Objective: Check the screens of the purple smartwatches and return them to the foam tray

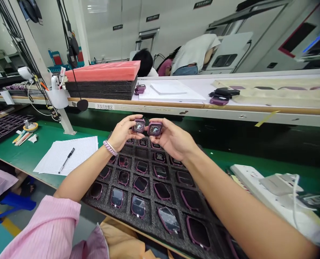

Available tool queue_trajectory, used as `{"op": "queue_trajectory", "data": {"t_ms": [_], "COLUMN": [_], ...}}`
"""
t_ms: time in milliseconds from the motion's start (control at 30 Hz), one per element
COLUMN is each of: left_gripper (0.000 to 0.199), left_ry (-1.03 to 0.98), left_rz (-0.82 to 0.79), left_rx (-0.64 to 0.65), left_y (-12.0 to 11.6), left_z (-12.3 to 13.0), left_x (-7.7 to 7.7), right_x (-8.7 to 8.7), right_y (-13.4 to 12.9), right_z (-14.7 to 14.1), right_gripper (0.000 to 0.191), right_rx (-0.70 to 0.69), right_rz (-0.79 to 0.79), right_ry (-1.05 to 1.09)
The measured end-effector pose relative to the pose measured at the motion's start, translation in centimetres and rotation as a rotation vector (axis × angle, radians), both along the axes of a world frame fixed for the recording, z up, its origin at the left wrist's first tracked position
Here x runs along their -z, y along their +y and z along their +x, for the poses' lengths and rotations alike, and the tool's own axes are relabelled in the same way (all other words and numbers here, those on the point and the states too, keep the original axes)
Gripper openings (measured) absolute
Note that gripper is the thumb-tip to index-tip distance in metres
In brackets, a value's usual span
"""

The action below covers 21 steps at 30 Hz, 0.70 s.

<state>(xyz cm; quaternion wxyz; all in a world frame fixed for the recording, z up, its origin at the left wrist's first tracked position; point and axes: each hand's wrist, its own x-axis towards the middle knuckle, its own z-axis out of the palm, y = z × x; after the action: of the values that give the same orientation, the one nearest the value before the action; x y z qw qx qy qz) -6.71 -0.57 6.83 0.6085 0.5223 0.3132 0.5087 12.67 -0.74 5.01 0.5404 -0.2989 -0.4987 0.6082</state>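
My left hand point(123, 132) grips a smartwatch point(139, 126) by its edges, fingers closed around the purple case, its screen lit and facing me. Beside it, my right hand point(174, 138) holds a second smartwatch point(155, 129), also purple and lit. The two watches are side by side with a narrow gap between them. Below my hands lies a black foam tray point(149, 213) of square pockets, many holding purple-framed watches such as a dark one point(141, 183). A few screens in the far rows show lit text. My forearms cover parts of the tray.
A shelf point(173, 106) crosses behind the tray, carrying stacked red and black foam point(103, 73) and dark watch cases point(220, 96). Paper sheets with a pen point(66, 160) lie left. A white power strip point(253, 176) is at right. People bend over beyond the shelf.
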Motion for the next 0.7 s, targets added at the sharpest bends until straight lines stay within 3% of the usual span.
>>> {"op": "queue_trajectory", "data": {"t_ms": [133,233,367,467,700], "left_gripper": [0.033,0.037,0.041,0.040,0.054], "left_ry": [-0.005,-0.015,-0.006,0.014,0.030], "left_rz": [0.070,0.141,0.267,0.305,0.262], "left_rx": [0.004,-0.021,0.043,0.043,0.062], "left_y": [1.2,2.0,1.9,1.6,1.2], "left_z": [0.1,0.5,0.9,0.9,0.8], "left_x": [-1.5,-3.2,-5.1,-5.3,-4.4], "right_x": [-1.0,-2.8,-5.2,-5.9,-5.1], "right_y": [1.4,1.9,1.2,0.5,-0.7], "right_z": [-0.2,-0.3,0.1,0.7,1.1], "right_gripper": [0.033,0.023,0.016,0.017,0.018], "right_rx": [0.047,0.095,0.125,0.156,0.129], "right_rz": [0.107,0.209,0.328,0.321,0.206], "right_ry": [0.001,0.032,0.006,-0.023,-0.023]}}
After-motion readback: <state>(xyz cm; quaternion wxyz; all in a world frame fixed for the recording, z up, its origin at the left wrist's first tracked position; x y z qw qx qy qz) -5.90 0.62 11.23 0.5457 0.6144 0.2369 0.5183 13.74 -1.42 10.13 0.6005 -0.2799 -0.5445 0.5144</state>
